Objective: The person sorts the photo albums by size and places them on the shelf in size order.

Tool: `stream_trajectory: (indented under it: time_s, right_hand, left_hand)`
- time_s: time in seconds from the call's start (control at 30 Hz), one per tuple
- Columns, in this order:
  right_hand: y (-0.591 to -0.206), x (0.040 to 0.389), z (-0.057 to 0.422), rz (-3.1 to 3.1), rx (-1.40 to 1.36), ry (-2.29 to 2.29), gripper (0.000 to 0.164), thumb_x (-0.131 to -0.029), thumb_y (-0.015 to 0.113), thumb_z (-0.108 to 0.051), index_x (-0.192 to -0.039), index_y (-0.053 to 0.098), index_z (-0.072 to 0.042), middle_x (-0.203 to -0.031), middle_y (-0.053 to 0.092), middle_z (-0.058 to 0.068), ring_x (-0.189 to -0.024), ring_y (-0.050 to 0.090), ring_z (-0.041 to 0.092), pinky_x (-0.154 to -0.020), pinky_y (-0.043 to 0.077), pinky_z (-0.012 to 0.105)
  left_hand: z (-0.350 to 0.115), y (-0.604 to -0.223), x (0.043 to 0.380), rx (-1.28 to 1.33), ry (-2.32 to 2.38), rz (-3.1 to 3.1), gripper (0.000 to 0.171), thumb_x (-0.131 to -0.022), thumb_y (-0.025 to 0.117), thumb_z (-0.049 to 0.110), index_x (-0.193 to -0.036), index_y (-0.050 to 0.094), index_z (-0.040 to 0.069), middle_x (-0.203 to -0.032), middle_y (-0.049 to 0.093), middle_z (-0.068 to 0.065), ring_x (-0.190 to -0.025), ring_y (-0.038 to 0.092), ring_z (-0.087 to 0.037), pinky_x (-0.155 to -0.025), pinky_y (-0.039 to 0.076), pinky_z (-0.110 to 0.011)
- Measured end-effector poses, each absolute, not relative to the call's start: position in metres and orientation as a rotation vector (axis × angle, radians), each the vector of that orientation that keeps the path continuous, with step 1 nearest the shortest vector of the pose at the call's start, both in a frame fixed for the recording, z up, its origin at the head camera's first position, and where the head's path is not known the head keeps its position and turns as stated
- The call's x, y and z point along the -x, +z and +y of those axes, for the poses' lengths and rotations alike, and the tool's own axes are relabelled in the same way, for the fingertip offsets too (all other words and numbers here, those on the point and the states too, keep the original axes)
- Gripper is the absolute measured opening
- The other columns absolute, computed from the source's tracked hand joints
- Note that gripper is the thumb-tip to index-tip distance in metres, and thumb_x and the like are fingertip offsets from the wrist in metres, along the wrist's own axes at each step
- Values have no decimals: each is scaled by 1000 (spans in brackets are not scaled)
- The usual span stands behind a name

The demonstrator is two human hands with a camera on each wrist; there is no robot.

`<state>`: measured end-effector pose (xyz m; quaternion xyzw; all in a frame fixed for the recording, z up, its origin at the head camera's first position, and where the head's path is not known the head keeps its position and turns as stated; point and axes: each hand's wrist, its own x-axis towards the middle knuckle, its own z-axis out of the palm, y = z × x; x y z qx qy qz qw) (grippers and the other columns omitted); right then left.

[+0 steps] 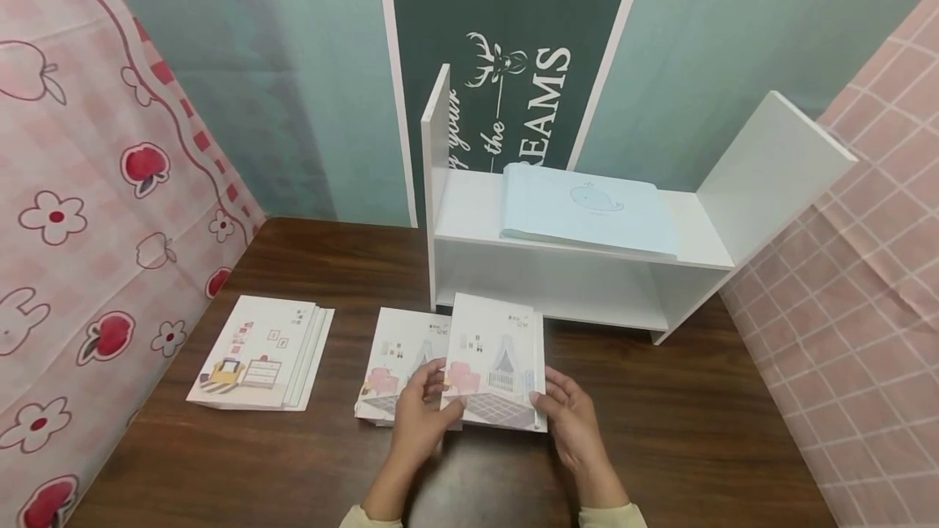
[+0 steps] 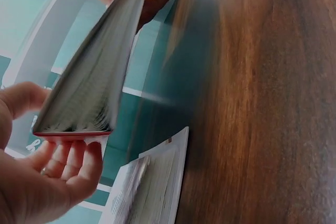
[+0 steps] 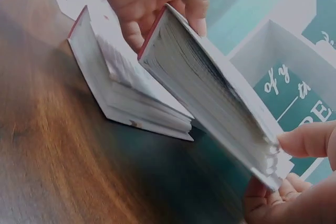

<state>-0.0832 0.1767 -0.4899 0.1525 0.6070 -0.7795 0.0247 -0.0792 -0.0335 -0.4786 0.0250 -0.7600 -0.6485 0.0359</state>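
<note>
Both hands hold up a white book (image 1: 502, 365), its cover printed with a pink armchair and a crib. My left hand (image 1: 421, 410) pinches its left side, thumb on the cover and fingers beneath. On the opposite side my right hand (image 1: 575, 422) grips the edge, thumb on top. In the left wrist view the held book (image 2: 89, 82) shows a red spine by the left hand and slightly fanned pages. A similar book (image 1: 396, 349) lies on the table, partly hidden behind the held one; the right wrist view shows this lower book (image 3: 123, 87) with its cover lifted.
Further left, more white books (image 1: 253, 357) lie stacked on the brown wooden table (image 1: 345, 259). A white shelf (image 1: 473, 218) stands at the back right, carrying a pale blue whale-print folder (image 1: 587, 210). Patterned curtains (image 1: 110, 210) border the table.
</note>
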Motion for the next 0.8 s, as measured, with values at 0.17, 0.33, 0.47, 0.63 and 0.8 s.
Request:
stream_trajectory:
  time_s: [0.17, 0.33, 0.47, 0.63, 0.8]
  right_hand:
    - [-487, 85, 177, 1827, -473, -2447, 54, -81, 54, 13, -132, 36, 9, -112, 55, 22, -90, 58, 20, -74, 50, 32]
    - [-485, 88, 178, 1725, -426, -2487, 57, -83, 52, 12, -137, 36, 2, -122, 51, 22, -91, 58, 22, -74, 50, 34]
    - [-485, 88, 183, 1568, -287, -2541, 64, -83, 43, 15, -143, 28, 0, -138, 35, 23, -101, 54, 20, -80, 48, 34]
    - [-490, 89, 188, 1433, -127, -2622, 75, -75, 33, 23, -145, 14, 5, -147, 16, 24, -114, 46, 14, -87, 44, 29]
    - [-496, 96, 188, 1307, -34, -2745, 70, -76, 30, 27, -142, 11, 12, -140, 31, 20, -117, 46, 15, -92, 42, 28]
  left_hand:
    - [-36, -477, 81, -39, -2147, -2262, 63, -67, 75, -3, -126, 52, 0, -107, 54, -13, -95, 56, -27, -72, 47, -35]
    - [-36, -478, 85, -34, -2201, -2198, 64, -68, 75, -5, -127, 51, -1, -109, 52, -15, -96, 56, -28, -77, 48, -32]
    - [-36, -478, 89, -40, -2191, -2178, 62, -68, 75, -5, -126, 52, -1, -108, 53, -15, -96, 55, -27, -80, 47, -31]
    - [-38, -477, 97, -19, -2208, -2173, 62, -69, 74, -5, -127, 51, -1, -109, 54, -15, -97, 54, -27, -83, 45, -31]
    - [-39, -478, 107, -47, -2260, -2111, 58, -71, 72, -5, -124, 49, -5, -111, 53, -17, -100, 52, -27, -87, 43, -30]
